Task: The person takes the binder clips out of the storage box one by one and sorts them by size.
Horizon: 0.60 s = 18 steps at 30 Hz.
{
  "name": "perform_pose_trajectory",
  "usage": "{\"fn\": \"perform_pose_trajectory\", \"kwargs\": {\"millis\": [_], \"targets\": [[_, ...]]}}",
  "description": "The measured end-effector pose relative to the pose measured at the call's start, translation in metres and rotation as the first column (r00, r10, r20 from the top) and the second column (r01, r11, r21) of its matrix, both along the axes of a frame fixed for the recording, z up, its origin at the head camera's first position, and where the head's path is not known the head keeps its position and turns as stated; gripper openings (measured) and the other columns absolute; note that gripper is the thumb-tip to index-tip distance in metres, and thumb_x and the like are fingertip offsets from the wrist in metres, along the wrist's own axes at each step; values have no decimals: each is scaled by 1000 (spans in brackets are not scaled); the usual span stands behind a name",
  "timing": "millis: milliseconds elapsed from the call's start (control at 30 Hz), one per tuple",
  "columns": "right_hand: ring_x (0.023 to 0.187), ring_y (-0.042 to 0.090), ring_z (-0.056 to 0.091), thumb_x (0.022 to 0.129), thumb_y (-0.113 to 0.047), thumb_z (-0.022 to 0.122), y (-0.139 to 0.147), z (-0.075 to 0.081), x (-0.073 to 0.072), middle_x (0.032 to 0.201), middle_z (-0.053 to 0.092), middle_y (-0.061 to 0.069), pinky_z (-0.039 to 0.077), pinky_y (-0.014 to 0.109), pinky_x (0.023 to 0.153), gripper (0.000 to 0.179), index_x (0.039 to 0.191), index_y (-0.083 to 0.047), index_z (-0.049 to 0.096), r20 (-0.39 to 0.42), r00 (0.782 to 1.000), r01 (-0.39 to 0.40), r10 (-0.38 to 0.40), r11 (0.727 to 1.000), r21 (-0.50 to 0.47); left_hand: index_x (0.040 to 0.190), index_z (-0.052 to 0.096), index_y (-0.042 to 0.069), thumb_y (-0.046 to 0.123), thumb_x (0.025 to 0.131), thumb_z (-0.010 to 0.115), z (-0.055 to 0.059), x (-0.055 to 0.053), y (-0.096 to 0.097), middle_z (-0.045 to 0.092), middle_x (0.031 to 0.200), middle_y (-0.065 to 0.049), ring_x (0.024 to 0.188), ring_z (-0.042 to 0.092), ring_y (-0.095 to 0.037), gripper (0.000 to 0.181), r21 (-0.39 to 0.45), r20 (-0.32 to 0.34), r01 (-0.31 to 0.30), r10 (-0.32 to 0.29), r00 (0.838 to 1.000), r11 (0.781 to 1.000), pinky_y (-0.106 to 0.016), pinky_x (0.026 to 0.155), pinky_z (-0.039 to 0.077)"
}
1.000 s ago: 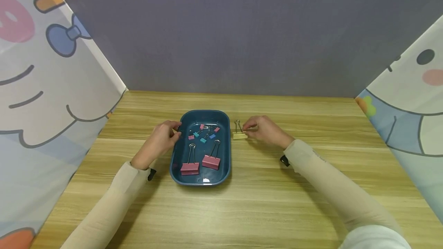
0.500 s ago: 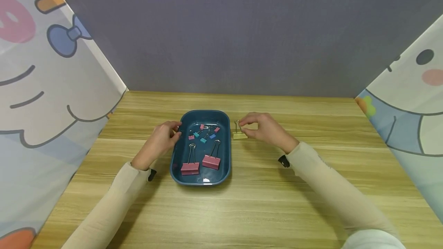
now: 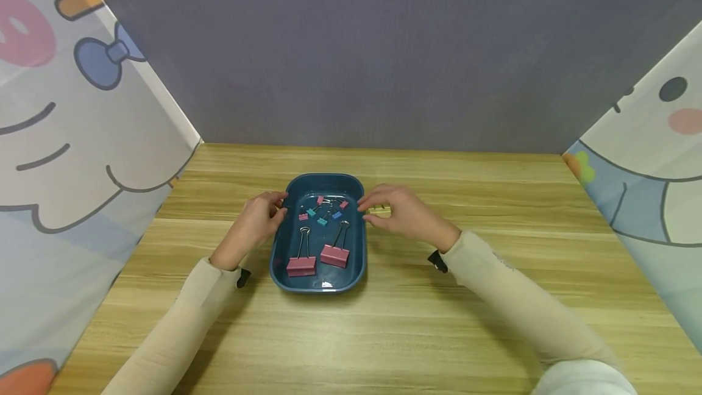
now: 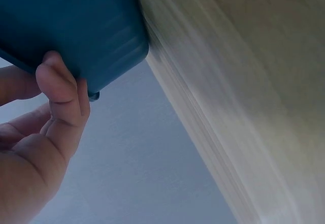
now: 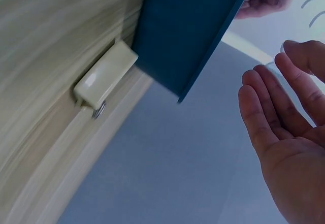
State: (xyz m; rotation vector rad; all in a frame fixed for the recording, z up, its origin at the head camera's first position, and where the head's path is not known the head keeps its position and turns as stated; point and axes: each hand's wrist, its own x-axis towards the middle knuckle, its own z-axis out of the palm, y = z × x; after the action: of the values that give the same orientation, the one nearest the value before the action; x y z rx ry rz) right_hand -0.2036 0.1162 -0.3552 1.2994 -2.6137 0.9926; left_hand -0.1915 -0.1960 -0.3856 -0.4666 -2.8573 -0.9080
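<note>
blue tray (image 3: 318, 291): pinched at its left rim by the left hand (image 3: 253, 219), presumably so that it is steadied.
right hand (image 3: 403, 211): held by the tray's right rim, fingers nearly straight, nothing gripped (contact cannot be told).
yellow clip (image 5: 105, 74): found on the table (image 3: 417, 328) just right of the tray.
small clips (image 3: 312, 212): clustered in the tray's far half.
large pink clips (image 3: 301, 266): laid in its near half, seemingly grouped by size.
</note>
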Motion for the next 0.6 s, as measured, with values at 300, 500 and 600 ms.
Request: {"fn": "perform_pose_trajectory", "kwargs": {"millis": [300, 500, 600], "targets": [[106, 13, 56, 84, -15, 73, -19, -6, 7, 109, 65, -1, 42, 37, 94, 18, 101, -12, 73, 36, 997, -68, 66, 997, 43, 121, 57, -10, 1, 89, 60, 0, 0, 0, 60, 93, -17, 68, 57, -20, 34, 6, 7, 4, -4, 1000, 1000, -30, 57, 48], [117, 21, 52, 85, -14, 71, -30, -10, 10, 112, 65, 2, 39, 37, 100, 19, 103, -10, 72, 59, 994, -96, 94, 994, 48, 121, 57, -10, 1, 89, 60, 0, -1, -1, 60, 93, -17, 68, 56, -20, 34, 12, 20, 4, -4, 1000, 1000, -28, 55, 48], [119, 23, 51, 85, -14, 71, -35, -13, 10, 112, 65, 3, 35, 37, 103, 19, 103, -8, 72, 73, 992, -109, 105, 992, 60, 121, 57, -9, 2, 89, 61, -1, -1, -2, 60, 93, -16, 67, 56, -19, 34, 12, 21, 2, -2, 1000, 1000, -28, 55, 48]]}}
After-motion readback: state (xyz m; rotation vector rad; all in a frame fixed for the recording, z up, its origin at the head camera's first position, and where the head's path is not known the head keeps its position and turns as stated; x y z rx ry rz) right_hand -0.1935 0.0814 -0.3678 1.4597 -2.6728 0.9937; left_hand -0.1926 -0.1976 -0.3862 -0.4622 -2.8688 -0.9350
